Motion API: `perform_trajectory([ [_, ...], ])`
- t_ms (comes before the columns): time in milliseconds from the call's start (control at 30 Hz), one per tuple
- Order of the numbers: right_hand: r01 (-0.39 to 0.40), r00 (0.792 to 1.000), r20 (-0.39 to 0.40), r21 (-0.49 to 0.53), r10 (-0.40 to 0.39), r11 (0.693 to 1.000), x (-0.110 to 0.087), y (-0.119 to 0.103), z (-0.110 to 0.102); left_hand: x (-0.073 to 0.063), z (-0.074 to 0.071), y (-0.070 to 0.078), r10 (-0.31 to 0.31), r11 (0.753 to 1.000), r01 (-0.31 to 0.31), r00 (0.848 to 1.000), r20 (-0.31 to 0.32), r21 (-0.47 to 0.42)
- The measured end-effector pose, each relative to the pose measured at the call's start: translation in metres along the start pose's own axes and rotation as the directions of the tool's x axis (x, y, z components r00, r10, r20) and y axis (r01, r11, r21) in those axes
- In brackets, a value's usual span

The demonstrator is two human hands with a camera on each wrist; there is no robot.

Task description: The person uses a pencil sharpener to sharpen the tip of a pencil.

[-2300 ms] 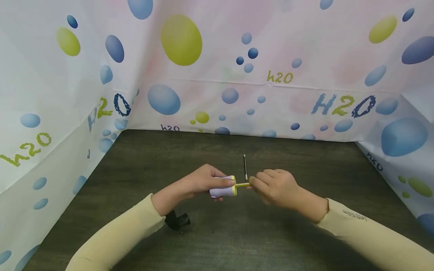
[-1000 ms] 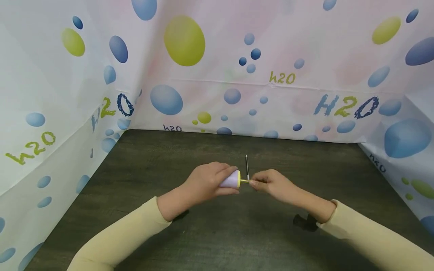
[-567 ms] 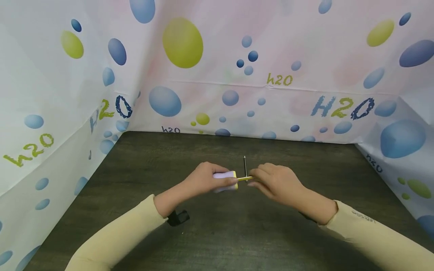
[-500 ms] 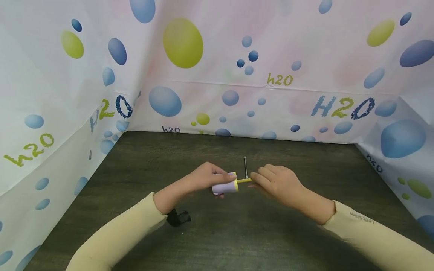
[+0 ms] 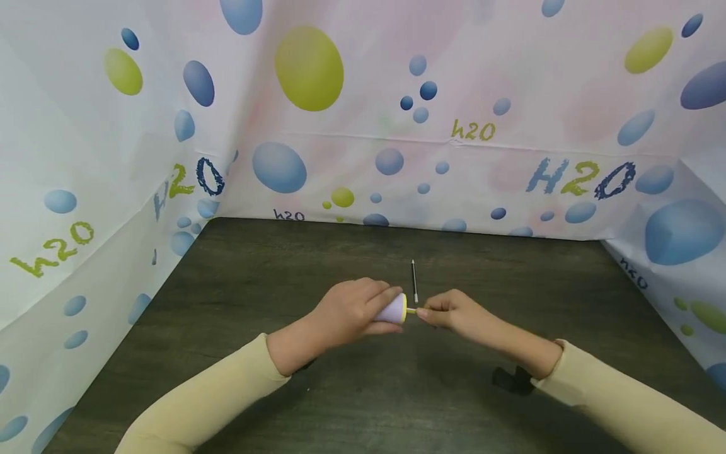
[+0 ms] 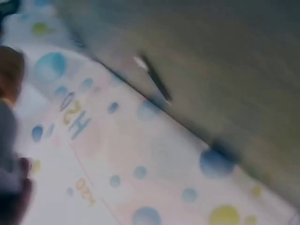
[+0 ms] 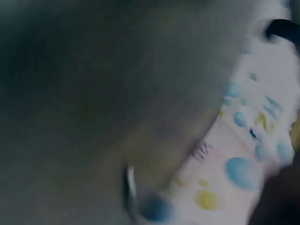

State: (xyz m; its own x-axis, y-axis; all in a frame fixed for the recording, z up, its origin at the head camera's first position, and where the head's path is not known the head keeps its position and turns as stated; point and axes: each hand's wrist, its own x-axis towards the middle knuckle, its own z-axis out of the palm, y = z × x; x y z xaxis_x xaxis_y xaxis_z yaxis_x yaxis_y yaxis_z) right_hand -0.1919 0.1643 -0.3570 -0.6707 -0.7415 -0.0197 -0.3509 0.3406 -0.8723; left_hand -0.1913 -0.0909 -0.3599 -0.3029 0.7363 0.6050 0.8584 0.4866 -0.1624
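Observation:
My left hand (image 5: 343, 315) grips a lavender cylinder-like piece (image 5: 391, 309) with a yellow rim, its back turned upward and its fingers wrapped over the piece. From the rimmed end a short, thin yellow rod (image 5: 411, 310) sticks out to the right. Thumb and fingertips of my right hand (image 5: 459, 315) pinch the rod's outer end. How far the rod reaches into the lavender piece is hidden. Just beyond the hands a slim dark stick (image 5: 414, 284) with pale ends lies on the table; it also appears blurred in the left wrist view, as a dark stick (image 6: 157, 82).
The dark wood table (image 5: 317, 252) is enclosed by a white sheet (image 5: 363, 101) printed with blue and green bubbles. A black wrist camera (image 5: 513, 380) hangs below the right wrist. Both wrist views are blurred.
Both hands have swung in opposite turns about the rod: the left rolled palm-down with the lavender piece, the right rolled thumb-up. The same back-and-forth twist shows across the earlier frames. The dark stick stays put.

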Motion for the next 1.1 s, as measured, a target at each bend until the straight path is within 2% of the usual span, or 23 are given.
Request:
perform_trajectory([
  [33, -0.163, 0.984, 0.109, 0.203, 0.143, 0.966, 0.0, 0.0, -0.003, -0.001, 0.001, -0.001, 0.11, 0.988, -0.102, 0.991, -0.07, 0.115],
  [67, -0.302, 0.947, 0.215, 0.325, 0.241, 0.896, 0.001, 0.0, -0.007, -0.002, 0.003, -0.002, 0.188, 0.969, -0.167, 0.976, -0.109, 0.183],
  [133, -0.455, 0.879, 0.345, 0.399, 0.329, 0.796, 0.001, 0.001, -0.012, -0.003, 0.003, -0.004, 0.246, 0.952, -0.217, 0.962, -0.119, 0.215],
  [167, -0.457, 0.876, 0.35, 0.383, 0.331, 0.803, 0.002, 0.0, -0.013, -0.004, 0.003, -0.004, 0.226, 0.96, -0.204, 0.969, -0.1, 0.193],
  [233, -0.366, 0.92, 0.246, 0.269, 0.304, 0.891, 0.002, -0.002, -0.014, -0.003, 0.0, -0.003, 0.092, 0.993, -0.092, 0.996, -0.002, 0.069],
  [267, -0.302, 0.948, 0.159, 0.164, 0.276, 0.939, 0.001, -0.004, -0.013, -0.002, -0.001, -0.003, -0.007, 1.0, 0.009, 0.997, 0.078, -0.024],
  [300, -0.229, 0.972, 0.062, 0.022, 0.227, 0.973, 0.0, -0.006, -0.012, 0.0, -0.003, -0.003, -0.117, 0.983, 0.138, 0.978, 0.172, -0.119],
  [333, -0.151, 0.988, -0.03, -0.148, 0.148, 0.977, -0.002, -0.008, -0.011, 0.002, -0.005, -0.004, -0.23, 0.933, 0.292, 0.933, 0.276, -0.211],
  [367, -0.067, 0.994, -0.103, -0.331, 0.034, 0.941, -0.003, -0.009, -0.01, 0.004, -0.007, -0.006, -0.33, 0.848, 0.448, 0.865, 0.379, -0.283],
  [400, 0.009, 0.984, -0.15, -0.508, -0.099, 0.861, -0.004, -0.01, -0.009, 0.006, -0.008, -0.008, -0.413, 0.731, 0.593, 0.778, 0.474, -0.337],
  [467, 0.12, 0.906, -0.16, -0.789, -0.391, 0.603, -0.004, -0.008, -0.007, 0.01, -0.012, -0.015, -0.496, 0.484, 0.787, 0.606, 0.622, -0.381],
  [533, 0.159, 0.777, -0.083, -0.933, -0.624, 0.323, -0.003, -0.007, -0.007, 0.012, -0.014, -0.021, -0.484, 0.27, 0.871, 0.491, 0.724, -0.41],
  [600, 0.173, 0.669, 0.006, -0.974, -0.743, 0.148, -0.002, -0.006, -0.007, 0.013, -0.016, -0.027, -0.431, 0.14, 0.897, 0.437, 0.79, -0.42],
  [633, 0.18, 0.635, 0.039, -0.979, -0.771, 0.099, -0.001, -0.006, -0.007, 0.013, -0.017, -0.028, -0.4, 0.098, 0.9, 0.427, 0.811, -0.426],
  [700, 0.193, 0.605, 0.074, -0.98, -0.793, 0.056, -0.001, -0.007, -0.007, 0.013, -0.018, -0.029, -0.361, 0.039, 0.901, 0.415, 0.835, -0.431],
  [767, 0.209, 0.6, 0.081, -0.976, -0.796, 0.058, -0.001, -0.006, -0.006, 0.013, -0.017, -0.028, -0.375, 0.045, 0.9, 0.417, 0.828, -0.433],
  [800, 0.213, 0.605, 0.08, -0.975, -0.792, 0.064, -0.001, -0.005, -0.005, 0.013, -0.017, -0.026, -0.399, 0.076, 0.899, 0.423, 0.813, -0.43],
  [867, 0.22, 0.625, 0.067, -0.971, -0.778, 0.093, 0.0, -0.004, -0.003, 0.014, -0.017, -0.022, -0.459, 0.161, 0.893, 0.445, 0.769, -0.42],
  [900, 0.222, 0.643, 0.056, -0.968, -0.763, 0.116, 0.0, -0.003, -0.002, 0.014, -0.016, -0.02, -0.489, 0.217, 0.883, 0.467, 0.737, -0.415],
  [933, 0.224, 0.667, 0.04, -0.963, -0.744, 0.149, 0.0, -0.003, -0.001, 0.013, -0.015, -0.017, -0.51, 0.293, 0.862, 0.507, 0.695, -0.413],
  [967, 0.229, 0.698, 0.018, -0.953, -0.716, 0.2, -0.001, -0.003, 0.0, 0.011, -0.015, -0.015, -0.518, 0.395, 0.825, 0.564, 0.643, -0.405],
  [1000, 0.23, 0.741, -0.008, -0.936, -0.672, 0.265, -0.001, -0.004, 0.001, 0.009, -0.014, -0.013, -0.504, 0.516, 0.762, 0.64, 0.58, -0.392],
  [1100, 0.201, 0.909, -0.073, -0.787, -0.411, 0.584, -0.003, -0.009, 0.0, 0.001, -0.008, -0.01, -0.308, 0.872, 0.396, 0.9, 0.308, -0.287],
])
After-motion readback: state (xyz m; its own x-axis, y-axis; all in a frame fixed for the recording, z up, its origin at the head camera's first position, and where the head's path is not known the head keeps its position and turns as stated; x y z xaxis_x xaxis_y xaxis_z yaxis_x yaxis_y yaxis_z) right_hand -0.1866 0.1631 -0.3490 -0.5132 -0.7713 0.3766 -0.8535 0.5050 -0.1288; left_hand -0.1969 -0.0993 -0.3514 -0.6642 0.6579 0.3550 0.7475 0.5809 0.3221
